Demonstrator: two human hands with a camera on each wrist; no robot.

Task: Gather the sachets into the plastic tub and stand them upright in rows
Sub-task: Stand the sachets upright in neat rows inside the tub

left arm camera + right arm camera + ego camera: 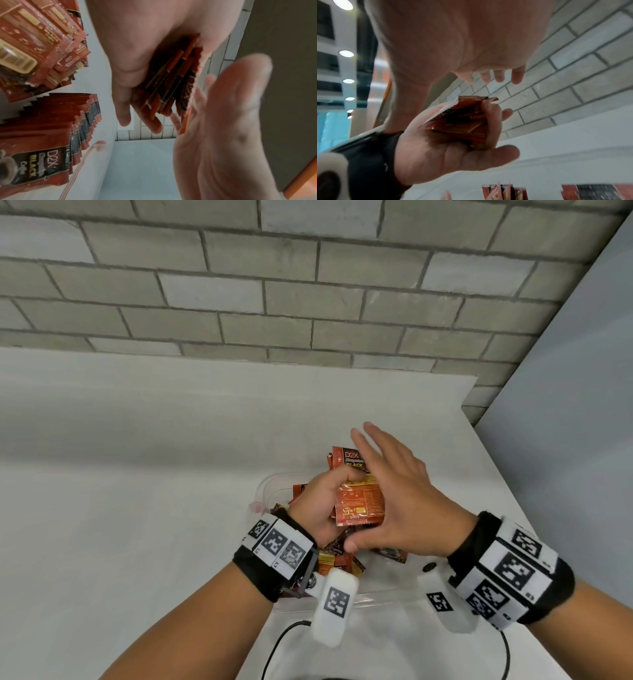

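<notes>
My left hand [317,503] grips a stack of red sachets [359,503] above the clear plastic tub [265,486]. My right hand [406,491] is open, its straight fingers and palm flat against the right side of that stack. In the left wrist view the stack [171,81] shows edge-on between the left fingers and thumb, with the right hand [231,128] beside it. Rows of red sachets [51,121] stand in the tub below, and more sachets [42,40] lean behind them. The right wrist view shows the held stack [462,121] in the left palm.
The tub stands on a white table [137,474] near its right edge [507,491]. A grey brick wall [239,302] runs behind and a plain grey panel [565,405] stands to the right. Black cables [274,652] hang at the near edge.
</notes>
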